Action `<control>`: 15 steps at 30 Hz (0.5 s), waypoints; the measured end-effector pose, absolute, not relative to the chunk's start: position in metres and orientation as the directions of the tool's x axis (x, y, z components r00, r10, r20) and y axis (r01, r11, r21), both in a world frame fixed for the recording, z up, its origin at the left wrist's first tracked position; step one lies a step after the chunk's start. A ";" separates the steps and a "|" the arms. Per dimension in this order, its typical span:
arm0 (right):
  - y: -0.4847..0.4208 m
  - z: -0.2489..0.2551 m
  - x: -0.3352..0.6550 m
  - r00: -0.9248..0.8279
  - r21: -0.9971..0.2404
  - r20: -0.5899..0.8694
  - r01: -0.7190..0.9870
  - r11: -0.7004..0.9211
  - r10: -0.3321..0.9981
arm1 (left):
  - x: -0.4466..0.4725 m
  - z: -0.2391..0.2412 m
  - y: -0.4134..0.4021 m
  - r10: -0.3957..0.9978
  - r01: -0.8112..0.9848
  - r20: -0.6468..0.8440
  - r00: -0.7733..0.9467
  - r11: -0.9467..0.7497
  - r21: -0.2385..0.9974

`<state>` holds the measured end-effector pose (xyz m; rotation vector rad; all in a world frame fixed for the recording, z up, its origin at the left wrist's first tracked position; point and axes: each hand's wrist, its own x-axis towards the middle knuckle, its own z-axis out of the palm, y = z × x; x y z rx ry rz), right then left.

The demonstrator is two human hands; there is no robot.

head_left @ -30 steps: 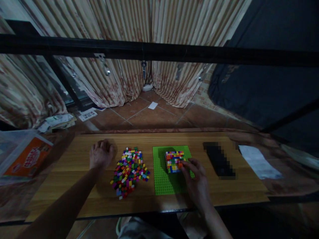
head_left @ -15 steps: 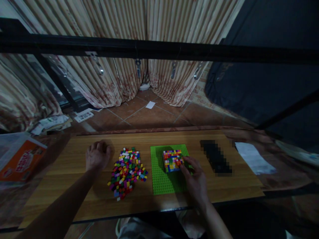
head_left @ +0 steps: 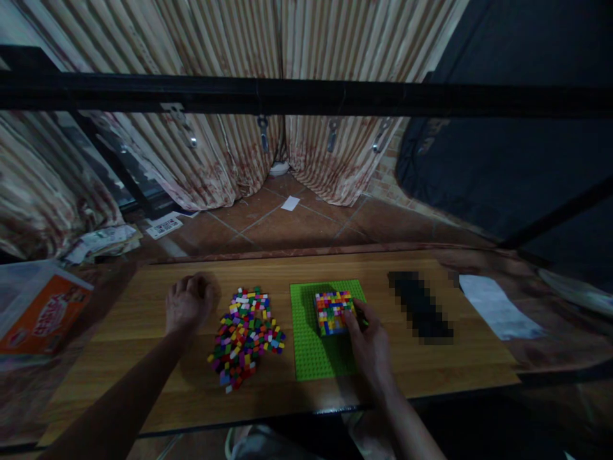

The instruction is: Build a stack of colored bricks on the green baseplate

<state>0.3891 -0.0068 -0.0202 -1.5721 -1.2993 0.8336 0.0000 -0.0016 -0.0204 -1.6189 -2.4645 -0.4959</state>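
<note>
The left hand (head_left: pixel 188 301) lies on the wooden surface (head_left: pixel 445 364) with its fingers loosely curled; whether anything is under them cannot be told. The right hand (head_left: pixel 360 314) is at the block of small colored bricks (head_left: pixel 332 313), its thumb at the near right part of the top and its other fingers bent around the right side. It cannot be told whether a single brick is pinched there.

The block sits just left of the right hand, on a green studded plate (head_left: pixel 311 361) that reaches partly under that hand. Between the two hands, nearer the left one, is a loose pile of bricks (head_left: pixel 246 335) in many colors, apart from the plate. To the right of the right hand lies a dark object (head_left: pixel 421 306), blurred out, and farther right a white sheet (head_left: pixel 498 308). Well left of the left hand stands a tub (head_left: pixel 45 316) with an orange label.
</note>
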 end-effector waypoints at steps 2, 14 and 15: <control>-0.008 -0.020 0.387 0.221 -0.939 0.023 0.341 -0.055 0.975 | 0.000 -0.021 -0.002 0.864 0.912 0.298 -0.406 0.364 0.189; 0.001 -0.018 0.398 0.136 -0.958 -0.070 0.266 -0.105 0.988 | 0.009 -0.018 -0.004 0.841 0.888 0.287 -0.458 0.420 0.184; 0.001 -0.016 0.399 0.138 -0.955 -0.067 0.279 -0.104 0.988 | 0.010 -0.017 -0.004 0.841 0.888 0.287 -0.460 0.423 0.182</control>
